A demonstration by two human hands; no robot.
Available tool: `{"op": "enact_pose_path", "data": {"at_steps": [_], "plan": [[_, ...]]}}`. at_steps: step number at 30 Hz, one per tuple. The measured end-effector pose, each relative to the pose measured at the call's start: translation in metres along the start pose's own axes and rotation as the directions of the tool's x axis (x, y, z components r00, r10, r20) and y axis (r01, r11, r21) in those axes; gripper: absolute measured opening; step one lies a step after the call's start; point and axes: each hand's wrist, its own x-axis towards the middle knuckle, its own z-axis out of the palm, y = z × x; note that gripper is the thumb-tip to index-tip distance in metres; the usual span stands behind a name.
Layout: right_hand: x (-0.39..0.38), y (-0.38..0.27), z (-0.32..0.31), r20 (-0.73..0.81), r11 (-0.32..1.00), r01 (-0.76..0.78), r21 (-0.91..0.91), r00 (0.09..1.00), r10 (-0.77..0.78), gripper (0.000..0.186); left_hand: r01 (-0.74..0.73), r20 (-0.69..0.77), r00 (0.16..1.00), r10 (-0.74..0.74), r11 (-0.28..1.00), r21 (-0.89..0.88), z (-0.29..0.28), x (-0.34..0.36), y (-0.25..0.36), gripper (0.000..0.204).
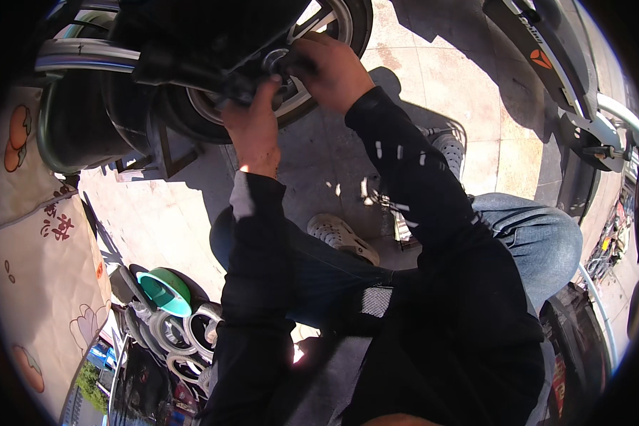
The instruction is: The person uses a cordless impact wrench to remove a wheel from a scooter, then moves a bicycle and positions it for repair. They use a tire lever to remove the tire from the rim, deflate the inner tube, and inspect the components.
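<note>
- The wheel [363,25] stands at the top of the view, beyond both hands, its tyre curving behind them; part of it is hidden by a dark cover [206,32].
- A dark bar [177,74] lies left of the hands, its long axis running mostly left to right and dipping slightly towards the left hand [254,131]; its right end is just beside those fingers.
- The left hand comes up from below, thumb raised and pointing away from the person. Its other fingers are partly hidden among dark parts, so I cannot tell whether they grip anything.
- The right hand [335,72] comes in from the lower right, fingers bent inward to the left. They are at a dark piece [302,66], but blur hides whether they are closed on it.
- That dark piece sits in front of the wheel's middle, left of the right knuckles and up and to the right of the left thumb; the right hand is nearer. Its long axis cannot be made out.
- A small pale ring [274,59] shows just left of the dark piece, between the two hands and above the left thumb tip.
</note>
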Motion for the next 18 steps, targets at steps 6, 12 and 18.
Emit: {"op": "enact_pose_path", "data": {"at_steps": [6, 12, 18], "plan": [[-0.014, -0.001, 0.023, -0.154, 0.994, -0.105, 0.007, 0.982, 0.105, 0.021, -0.001, 0.013, 1.000, 0.001, 0.999, 0.032, 0.003, 0.000, -0.001, 0.038], [-0.024, 0.008, 0.028, -0.115, 0.924, -0.241, 0.297, 0.952, 0.285, 0.018, -0.014, 0.024, 1.000, 0.013, 0.999, 0.035, 0.003, 0.000, 0.000, 0.039], [-0.030, -0.003, 0.045, 0.003, 0.525, -0.351, 0.775, 0.834, 0.552, 0.018, -0.030, -0.048, 0.998, 0.033, 0.997, 0.065, -0.003, -0.001, -0.010, 0.045]]}}
